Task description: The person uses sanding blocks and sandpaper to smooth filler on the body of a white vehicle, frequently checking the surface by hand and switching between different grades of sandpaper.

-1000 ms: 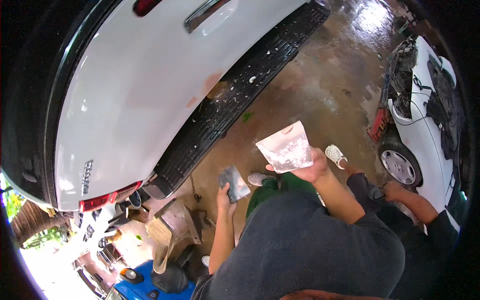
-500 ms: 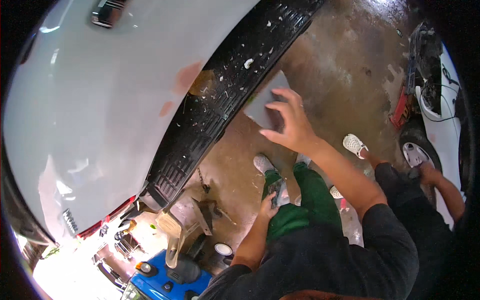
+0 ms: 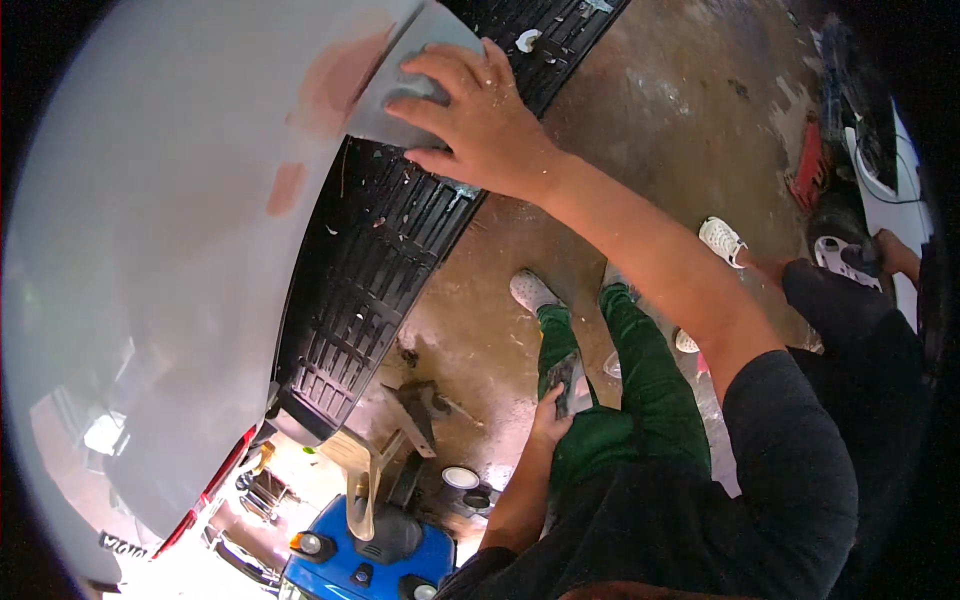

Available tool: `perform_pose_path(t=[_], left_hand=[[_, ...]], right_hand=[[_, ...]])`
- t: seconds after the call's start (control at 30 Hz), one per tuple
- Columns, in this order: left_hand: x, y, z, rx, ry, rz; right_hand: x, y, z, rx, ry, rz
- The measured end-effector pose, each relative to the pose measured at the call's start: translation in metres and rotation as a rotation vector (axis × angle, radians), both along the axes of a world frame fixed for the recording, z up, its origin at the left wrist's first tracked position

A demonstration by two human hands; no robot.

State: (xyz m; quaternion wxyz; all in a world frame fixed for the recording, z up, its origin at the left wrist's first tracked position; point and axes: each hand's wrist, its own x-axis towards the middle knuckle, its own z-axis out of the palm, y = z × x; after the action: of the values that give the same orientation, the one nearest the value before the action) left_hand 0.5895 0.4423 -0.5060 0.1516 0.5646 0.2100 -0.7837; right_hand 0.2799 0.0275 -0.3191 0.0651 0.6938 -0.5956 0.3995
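Note:
My right hand (image 3: 485, 130) reaches up to the edge of a pale grey vehicle panel (image 3: 170, 230). Its fingers are bent and spread over a flat, thin grey sheet (image 3: 372, 122), which lies at the panel's edge beside a reddish-brown patch (image 3: 335, 85). A smaller reddish patch (image 3: 286, 188) is lower on the panel. Down by my thigh, my left hand (image 3: 548, 422) grips a flat rectangular piece (image 3: 575, 388) with dark smears on a light surface. The exact kind of both flat pieces cannot be made out.
A black ribbed step bumper (image 3: 350, 290), littered with white scraps, runs along the panel. Below stand a blue machine (image 3: 400, 550) and a wooden chair-like frame (image 3: 360, 465). At right, a person (image 3: 850, 300) is by another vehicle's wheel (image 3: 840, 255). The brown floor (image 3: 650, 110) looks wet.
My right hand has moved up and left, bringing the grey sheet from over the floor to the panel's edge. My left hand keeps its piece near my thigh. The view has shifted closer to the panel.

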Motion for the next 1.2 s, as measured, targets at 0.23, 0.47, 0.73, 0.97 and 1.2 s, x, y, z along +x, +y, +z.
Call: perform_pose_path(t=[0.23,0.47,0.73,0.97,1.2], left_hand=[[0.014,-0.009,0.000,0.052,0.036,-0.050],[0.010,-0.021,0.008,0.009,-0.012,-0.073],[0.003,-0.024,0.010,0.008,0.042,-0.001],[0.010,-0.017,-0.003,0.057,-0.023,-0.088],[0.003,-0.021,0.002,0.053,-0.010,-0.050]], right_hand=[[0.004,-0.002,-0.002,-0.007,-0.036,0.032],[0.007,-0.001,-0.003,0.019,-0.047,0.036],[0.008,-0.005,-0.002,-0.005,-0.045,0.036],[0.008,-0.010,-0.001,-0.022,-0.053,0.043],[0.006,-0.006,0.000,0.093,-0.020,0.040]])
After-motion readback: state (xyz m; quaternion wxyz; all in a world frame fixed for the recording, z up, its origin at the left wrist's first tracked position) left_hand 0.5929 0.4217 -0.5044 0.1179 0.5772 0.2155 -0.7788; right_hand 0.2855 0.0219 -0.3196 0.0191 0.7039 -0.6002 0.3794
